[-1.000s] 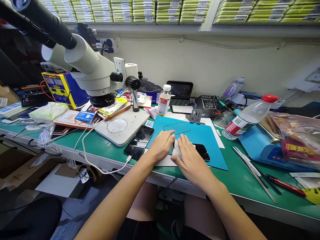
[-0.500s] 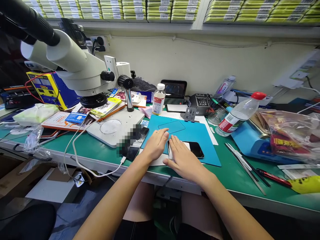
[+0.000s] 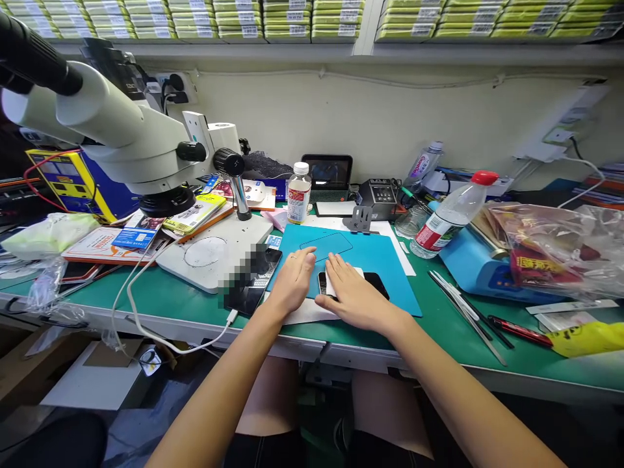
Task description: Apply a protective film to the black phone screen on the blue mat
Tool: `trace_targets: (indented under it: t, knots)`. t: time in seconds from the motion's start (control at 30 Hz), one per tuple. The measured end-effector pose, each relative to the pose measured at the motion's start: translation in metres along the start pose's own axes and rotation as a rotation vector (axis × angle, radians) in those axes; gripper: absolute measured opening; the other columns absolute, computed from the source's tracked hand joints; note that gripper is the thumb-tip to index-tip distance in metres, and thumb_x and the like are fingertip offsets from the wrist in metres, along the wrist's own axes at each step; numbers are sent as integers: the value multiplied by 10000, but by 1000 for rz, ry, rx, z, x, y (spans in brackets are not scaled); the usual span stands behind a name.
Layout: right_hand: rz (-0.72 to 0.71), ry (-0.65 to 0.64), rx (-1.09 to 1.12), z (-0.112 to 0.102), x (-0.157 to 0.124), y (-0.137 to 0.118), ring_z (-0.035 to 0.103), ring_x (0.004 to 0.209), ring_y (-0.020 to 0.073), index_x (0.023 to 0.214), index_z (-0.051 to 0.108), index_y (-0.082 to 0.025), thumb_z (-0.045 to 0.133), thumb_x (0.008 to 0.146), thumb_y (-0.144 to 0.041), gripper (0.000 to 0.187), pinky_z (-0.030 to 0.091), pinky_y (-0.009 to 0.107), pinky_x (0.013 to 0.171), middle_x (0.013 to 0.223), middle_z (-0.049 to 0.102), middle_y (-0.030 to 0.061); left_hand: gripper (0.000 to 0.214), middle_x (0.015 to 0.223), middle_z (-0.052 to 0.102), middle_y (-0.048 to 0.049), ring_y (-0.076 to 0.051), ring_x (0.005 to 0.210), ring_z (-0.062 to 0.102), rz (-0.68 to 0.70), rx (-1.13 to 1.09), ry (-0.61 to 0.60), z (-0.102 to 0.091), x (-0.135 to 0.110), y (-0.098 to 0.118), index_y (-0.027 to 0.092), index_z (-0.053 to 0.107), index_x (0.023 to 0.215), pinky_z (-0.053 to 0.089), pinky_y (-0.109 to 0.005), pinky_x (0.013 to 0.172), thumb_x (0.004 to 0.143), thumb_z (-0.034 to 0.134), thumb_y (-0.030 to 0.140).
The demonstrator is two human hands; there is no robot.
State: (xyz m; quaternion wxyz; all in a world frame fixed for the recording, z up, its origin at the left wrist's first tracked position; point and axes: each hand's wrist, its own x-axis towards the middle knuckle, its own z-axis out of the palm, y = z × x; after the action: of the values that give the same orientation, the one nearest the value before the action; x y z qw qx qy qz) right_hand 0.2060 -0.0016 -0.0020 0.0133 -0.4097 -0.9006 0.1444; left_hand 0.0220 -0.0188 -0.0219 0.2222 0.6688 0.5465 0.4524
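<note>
My right hand (image 3: 351, 290) lies flat, fingers stretched out, over a thin white wipe or piece of paper (image 3: 359, 272) on a black smartphone (image 3: 376, 285). The palm and fingers hide much of the phone. To its left, my left hand (image 3: 293, 281) holds nothing that I can see, its thumb apart and its fingers loosely extended, partly hidden. Both hands are over a blue mat (image 3: 397, 273), on which a thin black phone-shaped frame or gasket (image 3: 338, 242) lies. A second dark phone (image 3: 253, 286), partly pixelated, rests left of my left hand.
A microscope (image 3: 121, 140) overhangs the bench's left side, its pale base (image 3: 214, 260) near the mat. A white cable (image 3: 160, 341) droops over the front edge. A small bottle (image 3: 298, 195), a red-capped bottle (image 3: 451, 218), tweezers-like tools (image 3: 468, 312) and a blue machine (image 3: 468, 266) stand around.
The whole view has shifted slightly, so the bench sits further left. Against the phone, my right hand has slid slightly; the white piece under it still shows. My left hand stays beside it.
</note>
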Motion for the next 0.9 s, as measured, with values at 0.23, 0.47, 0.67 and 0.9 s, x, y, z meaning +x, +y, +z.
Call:
trace_targets:
  t: [0.23, 0.47, 0.67, 0.9]
  knots:
    - [-7, 16, -31, 3, -18, -8, 3, 1534, 306, 1576, 163, 1, 321, 890, -801, 1066, 115, 480, 1251, 1657, 55, 193, 587, 1256, 661, -119, -255, 1236, 559, -3, 8, -10, 0, -1, 1, 167, 562, 1325, 371, -471, 1116, 1061, 167, 513]
    - [-3, 46, 37, 4, 7, 0, 3, 1533, 316, 1589, 142, -36, 290, 905, -789, 1027, 122, 520, 1245, 1663, 79, 179, 573, 1259, 654, -122, -250, 1225, 561, 3, 20, -12, 0, -2, -1, 166, 553, 1337, 391, -463, 1095, 1067, 168, 493]
    - [-65, 44, 46, 5, -8, -18, 19, 1531, 338, 1572, 146, 14, 326, 849, -851, 1142, 129, 510, 1246, 1650, 46, 213, 573, 1242, 657, -119, -240, 1193, 571, -6, -16, 9, 1, -3, -3, 174, 564, 1323, 418, -447, 1074, 1062, 189, 518]
    - [-101, 17, 77, 3, -1, -20, 30, 1530, 335, 1573, 144, 11, 350, 864, -830, 1119, 131, 511, 1247, 1648, 66, 217, 560, 1261, 654, -119, -240, 1212, 568, 4, -26, -3, 3, -1, -5, 174, 565, 1316, 395, -457, 1101, 1063, 197, 512]
